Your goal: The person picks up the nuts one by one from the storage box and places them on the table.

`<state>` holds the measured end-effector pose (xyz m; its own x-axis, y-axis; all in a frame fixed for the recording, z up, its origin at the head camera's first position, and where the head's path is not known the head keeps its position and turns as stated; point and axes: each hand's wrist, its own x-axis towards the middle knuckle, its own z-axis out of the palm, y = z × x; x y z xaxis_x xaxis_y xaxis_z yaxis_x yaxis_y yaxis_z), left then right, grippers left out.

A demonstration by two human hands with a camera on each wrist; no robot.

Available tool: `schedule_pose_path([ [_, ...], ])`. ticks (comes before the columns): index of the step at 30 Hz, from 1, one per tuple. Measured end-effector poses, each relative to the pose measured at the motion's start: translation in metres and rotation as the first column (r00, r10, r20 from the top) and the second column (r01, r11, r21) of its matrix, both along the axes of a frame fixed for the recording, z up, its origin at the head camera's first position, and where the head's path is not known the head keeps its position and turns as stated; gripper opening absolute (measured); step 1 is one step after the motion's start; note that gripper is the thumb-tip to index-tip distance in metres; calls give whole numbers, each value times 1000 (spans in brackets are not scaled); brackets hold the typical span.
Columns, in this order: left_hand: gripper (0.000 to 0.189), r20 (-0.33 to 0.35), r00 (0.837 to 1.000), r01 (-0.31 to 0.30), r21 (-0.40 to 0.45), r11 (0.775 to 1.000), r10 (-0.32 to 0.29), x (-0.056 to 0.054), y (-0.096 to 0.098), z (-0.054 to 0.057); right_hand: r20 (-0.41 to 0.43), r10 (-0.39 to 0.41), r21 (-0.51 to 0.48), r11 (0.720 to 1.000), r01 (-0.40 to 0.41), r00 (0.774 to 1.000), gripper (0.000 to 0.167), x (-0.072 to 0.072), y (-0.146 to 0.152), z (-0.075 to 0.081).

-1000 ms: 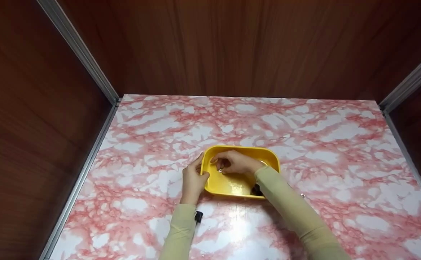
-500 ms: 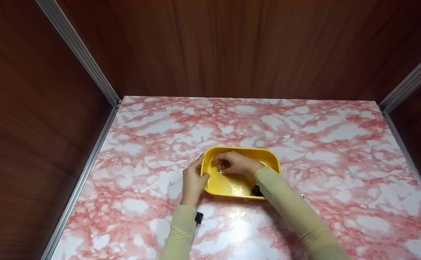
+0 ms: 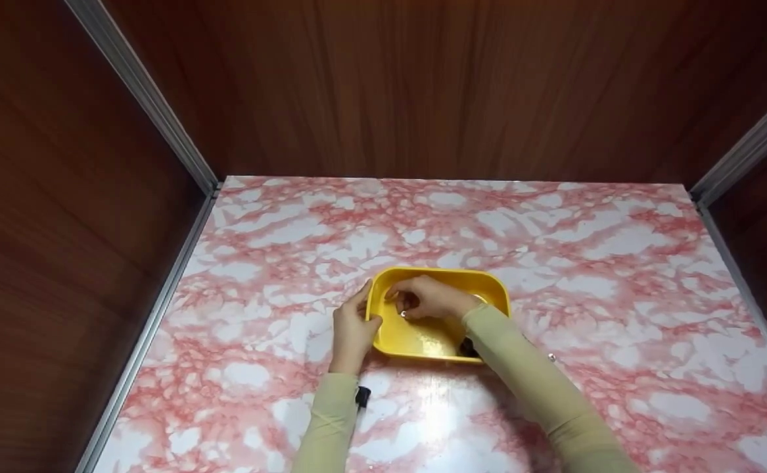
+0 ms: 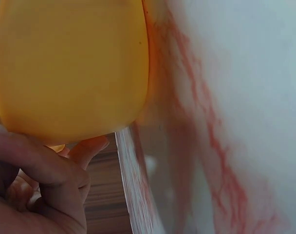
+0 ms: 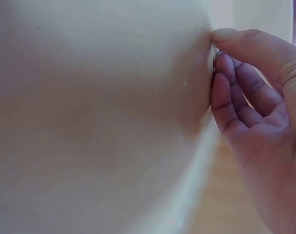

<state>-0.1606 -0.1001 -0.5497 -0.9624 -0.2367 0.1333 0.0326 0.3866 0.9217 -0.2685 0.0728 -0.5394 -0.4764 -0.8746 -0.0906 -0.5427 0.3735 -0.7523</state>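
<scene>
A yellow plastic tub (image 3: 409,340) with rounded corners stands on the table. My left hand (image 3: 351,332) grips its left rim, thumb on the inside and fingers along the outside. In the left wrist view, that hand (image 4: 46,180) shows at the tub's wall (image 4: 75,73). My right hand (image 3: 430,297) reaches into the tub, pinching a small shiny silver piece (image 3: 403,314) close to the floor of it. The right wrist view shows the thumb and forefinger of this hand (image 5: 265,102) nearly together; the piece is mostly hidden between them.
A similar small shiny piece (image 3: 552,357) lies on the red-and-white marbled table (image 3: 278,263), right of the tub. The dark thing (image 3: 468,347) in the tub's near right corner sits by my right wrist. Brown wood-look panels (image 3: 390,85) enclose the table at the back and sides.
Both hands and the tub hold nearly the same place. The whole head view has shifted down by a few pixels.
</scene>
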Motion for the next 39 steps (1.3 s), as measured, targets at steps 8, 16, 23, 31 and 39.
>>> schedule_pose_path([
  [8,72,3,1000,-8,-3,1000,8,0,1,0,-19,4,4,1000,-4,1000,39,1,-1,2],
  [16,72,9,1000,-11,-12,1000,11,-1,1,0,-55,13,-7,1000,-13,998,38,0,-1,0],
  [23,70,21,1000,12,43,999,-12,0,1,1,-112,29,-19,999,-32,993,38,-1,-1,-2],
  [31,71,20,1000,1,17,1000,-1,0,1,0,-68,34,-40,999,-36,997,39,-1,1,0],
  [39,71,29,1000,-1,-13,1000,1,0,0,1,-9,38,-75,996,-38,999,39,0,1,5],
])
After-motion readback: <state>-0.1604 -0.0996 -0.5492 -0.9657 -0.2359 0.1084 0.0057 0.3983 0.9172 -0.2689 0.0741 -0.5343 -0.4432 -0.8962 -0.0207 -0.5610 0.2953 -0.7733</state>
